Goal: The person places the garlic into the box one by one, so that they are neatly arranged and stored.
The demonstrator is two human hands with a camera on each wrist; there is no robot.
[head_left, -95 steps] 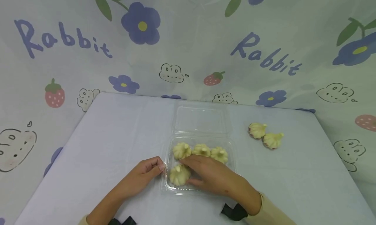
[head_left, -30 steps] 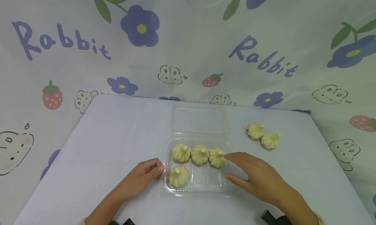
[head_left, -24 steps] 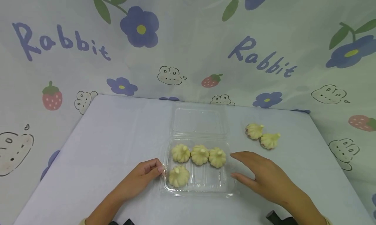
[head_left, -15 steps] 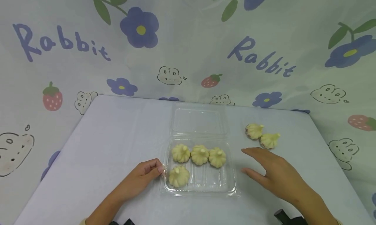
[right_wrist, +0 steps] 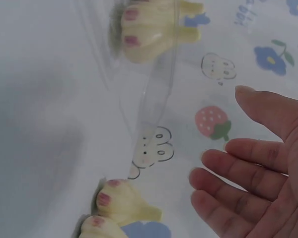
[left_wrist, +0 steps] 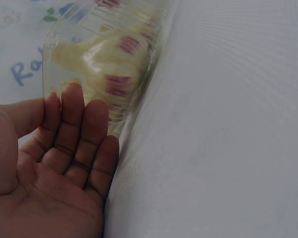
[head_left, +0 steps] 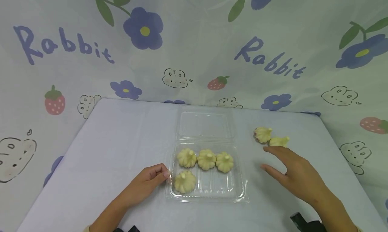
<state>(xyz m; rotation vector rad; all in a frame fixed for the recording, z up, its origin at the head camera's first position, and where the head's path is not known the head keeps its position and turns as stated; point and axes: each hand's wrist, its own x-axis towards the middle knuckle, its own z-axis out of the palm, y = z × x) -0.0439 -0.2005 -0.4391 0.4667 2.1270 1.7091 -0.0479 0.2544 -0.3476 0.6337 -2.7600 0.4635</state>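
A clear plastic clamshell container (head_left: 212,188) lies with its lid (head_left: 206,124) folded back. Inside stand three garlic bulbs (head_left: 206,159) in a back row and one garlic bulb (head_left: 185,181) at the front left. My left hand (head_left: 148,179) pinches the container's left rim between thumb and forefinger; in the left wrist view the fingers (left_wrist: 94,129) lie along its wall. Right of the container, my right hand (head_left: 298,176) hovers with thumb and fingers apart, holding nothing. Its fingertips overlap the nearer loose garlic bulb (head_left: 279,142), partly hiding it. Another loose garlic bulb (head_left: 262,135) lies beside that one.
A white cloth (head_left: 127,131) covers the table. Behind it hangs a printed curtain (head_left: 194,33) with flowers, strawberries and rabbits. A black wrist strap piece (head_left: 307,223) shows under my right forearm.
My right hand has left the inside of the container and moved right, up to the loose garlic bulbs, with its fingers spread. My left hand stays at the rim.
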